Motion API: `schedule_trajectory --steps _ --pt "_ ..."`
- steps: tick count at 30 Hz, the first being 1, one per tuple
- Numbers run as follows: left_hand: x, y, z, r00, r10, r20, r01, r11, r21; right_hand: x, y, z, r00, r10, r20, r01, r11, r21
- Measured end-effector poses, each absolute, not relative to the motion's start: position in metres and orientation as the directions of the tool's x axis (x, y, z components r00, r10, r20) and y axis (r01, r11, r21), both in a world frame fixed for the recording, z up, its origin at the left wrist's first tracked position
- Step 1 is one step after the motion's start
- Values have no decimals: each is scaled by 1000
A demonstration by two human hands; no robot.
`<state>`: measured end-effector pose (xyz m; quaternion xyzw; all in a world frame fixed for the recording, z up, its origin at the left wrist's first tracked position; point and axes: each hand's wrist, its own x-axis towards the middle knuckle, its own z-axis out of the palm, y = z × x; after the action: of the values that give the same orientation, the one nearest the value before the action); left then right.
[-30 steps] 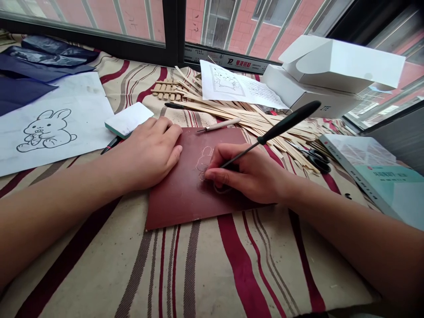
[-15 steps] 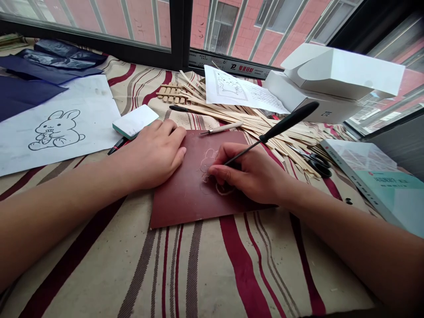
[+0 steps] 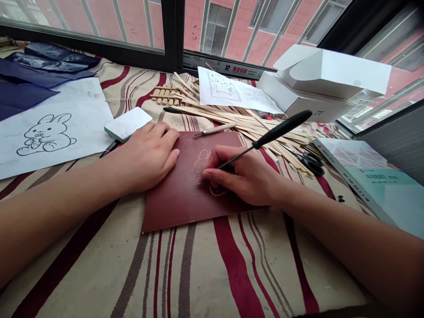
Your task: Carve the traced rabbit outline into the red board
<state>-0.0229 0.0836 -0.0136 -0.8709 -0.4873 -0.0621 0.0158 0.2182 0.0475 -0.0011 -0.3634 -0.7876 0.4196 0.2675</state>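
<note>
My left hand (image 3: 145, 157) lies flat on the near-left part of a dark red board (image 3: 175, 194), holding nothing. My right hand (image 3: 241, 170) grips a black-handled stylus (image 3: 281, 130), its thin metal shaft running down to a pale rabbit outline (image 3: 202, 163) on the board. My fingers hide the tip and part of the outline. A small pale-handled craft knife (image 3: 215, 129) lies at the board's far edge. To the left, a rabbit drawing on white paper (image 3: 46, 134) lies beside my left hand.
A pile of thin wooden strips (image 3: 251, 126) lies behind the board, with black scissors (image 3: 309, 161) at its right end. Also around are a printed sheet (image 3: 232, 90), a white box (image 3: 331, 75), a book (image 3: 361, 172), dark carbon paper (image 3: 26, 75), a white block (image 3: 127, 123) and a window.
The whole view has shifted slightly left and up. My right hand sits a little lower on the rabbit outline, and my left hand stays flat on the board.
</note>
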Motion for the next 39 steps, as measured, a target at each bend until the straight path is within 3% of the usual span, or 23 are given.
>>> schedule_trajectory --steps 14,36,39 --pt "-24 85 -15 522 845 120 850 -526 9 218 47 0 -632 768 103 324 383 -865" --pt "-25 86 -16 528 837 143 845 -535 7 213 48 -5 -538 837 97 370 339 -865" --pt "-28 87 -18 536 830 156 839 -544 17 216 48 -5 -561 816 136 366 392 -844"
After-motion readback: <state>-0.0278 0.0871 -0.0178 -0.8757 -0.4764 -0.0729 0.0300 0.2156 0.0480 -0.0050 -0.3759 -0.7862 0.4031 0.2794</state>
